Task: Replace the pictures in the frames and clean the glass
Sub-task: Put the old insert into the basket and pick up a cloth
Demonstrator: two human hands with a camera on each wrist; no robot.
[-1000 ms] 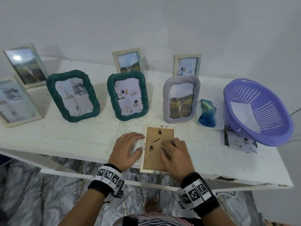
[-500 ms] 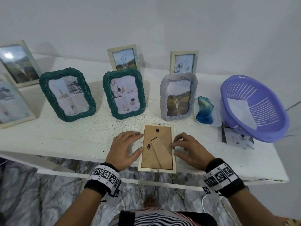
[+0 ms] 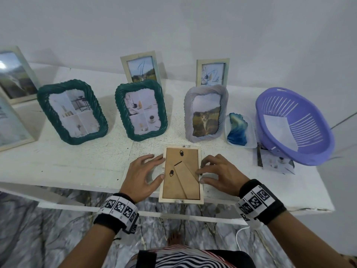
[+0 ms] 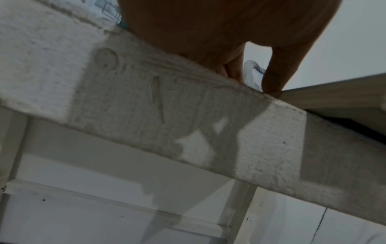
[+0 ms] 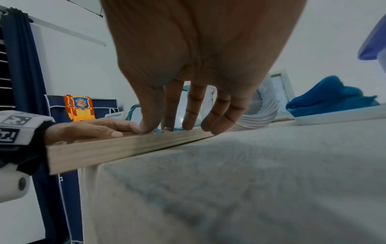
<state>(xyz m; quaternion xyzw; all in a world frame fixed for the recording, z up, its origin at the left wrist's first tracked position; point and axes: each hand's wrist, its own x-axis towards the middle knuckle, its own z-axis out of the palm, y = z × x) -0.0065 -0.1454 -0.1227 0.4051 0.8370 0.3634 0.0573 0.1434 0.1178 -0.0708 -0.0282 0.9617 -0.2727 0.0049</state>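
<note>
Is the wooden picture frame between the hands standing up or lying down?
Lying down, face down. The wooden frame rests flat on the white table, its brown backing board and folded stand facing up.

Each bare forearm ends in a black fabric wristband wrapped with a white strip printed with square black-and-white coded markers, one above the left hand (image 3: 142,176) and one above the right hand (image 3: 222,174). A white rounded camera housing with a dark round screw head hangs under the left wristband, and a thin white cable trails from the right one. The torso wears a garment with wavy black-and-white stripes edged in red.
</note>
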